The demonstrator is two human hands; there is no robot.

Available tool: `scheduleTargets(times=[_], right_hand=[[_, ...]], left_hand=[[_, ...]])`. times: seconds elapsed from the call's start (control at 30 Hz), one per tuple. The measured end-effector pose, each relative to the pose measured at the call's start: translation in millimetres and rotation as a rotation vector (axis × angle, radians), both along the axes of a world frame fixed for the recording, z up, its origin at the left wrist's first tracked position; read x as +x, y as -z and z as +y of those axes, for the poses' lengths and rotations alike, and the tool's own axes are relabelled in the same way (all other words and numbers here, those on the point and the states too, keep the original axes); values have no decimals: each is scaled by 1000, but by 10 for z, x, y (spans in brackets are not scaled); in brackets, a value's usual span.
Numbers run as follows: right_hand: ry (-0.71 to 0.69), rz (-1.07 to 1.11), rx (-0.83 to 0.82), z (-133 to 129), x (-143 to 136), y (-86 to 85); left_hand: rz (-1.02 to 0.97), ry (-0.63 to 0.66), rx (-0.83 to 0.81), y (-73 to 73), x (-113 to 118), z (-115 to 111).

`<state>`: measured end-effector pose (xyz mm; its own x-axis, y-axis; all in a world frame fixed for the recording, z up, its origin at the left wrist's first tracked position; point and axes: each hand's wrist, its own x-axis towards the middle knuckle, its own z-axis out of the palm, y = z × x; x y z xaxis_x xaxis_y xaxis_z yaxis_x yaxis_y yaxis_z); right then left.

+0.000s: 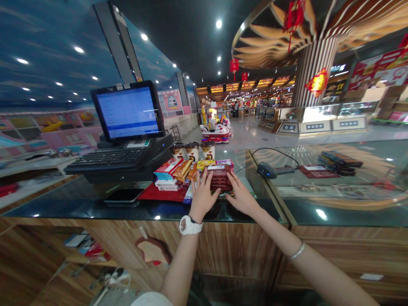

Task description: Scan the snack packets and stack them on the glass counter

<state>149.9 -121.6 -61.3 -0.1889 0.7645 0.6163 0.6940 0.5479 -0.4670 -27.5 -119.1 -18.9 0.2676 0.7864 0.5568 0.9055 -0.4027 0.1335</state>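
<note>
Two spread hands frame a stack of dark brown packets [220,180] at the front of the glass-topped desk [172,212].
The left hand [204,199] and right hand [242,197] are apart, fingers open, their fingertips at the stack's opposite sides; neither closes around it. That placement probably squares the layers and keeps them from sliding; how firmly they press, I cannot tell. Just beside the left fingers lie gold-wrapped snacks [182,170], then blue-and-red boxes [168,167] above white boxes [167,185], with a red packet [149,193] beneath, seemingly grouped to save room. Behind, the lidded cups [191,151] stand upright in a row, which likely keeps them steady.
</note>
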Motion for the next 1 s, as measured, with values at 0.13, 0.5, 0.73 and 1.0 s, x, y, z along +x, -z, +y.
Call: scheduleTargets(times=[0.13, 0.5, 0.73, 1.0], right_hand=[[-52, -46, 48, -36, 213, -166], [112, -275, 149, -90, 1361, -284], [318, -349, 158, -170, 2099, -141], [494, -436, 126, -239, 2899, 88]], left_hand=[[38, 67, 49, -100, 148, -114], [221, 385, 99, -353, 1111, -247], [329, 569, 113, -215, 1815, -108], [432, 708, 65, -94, 2541, -37]])
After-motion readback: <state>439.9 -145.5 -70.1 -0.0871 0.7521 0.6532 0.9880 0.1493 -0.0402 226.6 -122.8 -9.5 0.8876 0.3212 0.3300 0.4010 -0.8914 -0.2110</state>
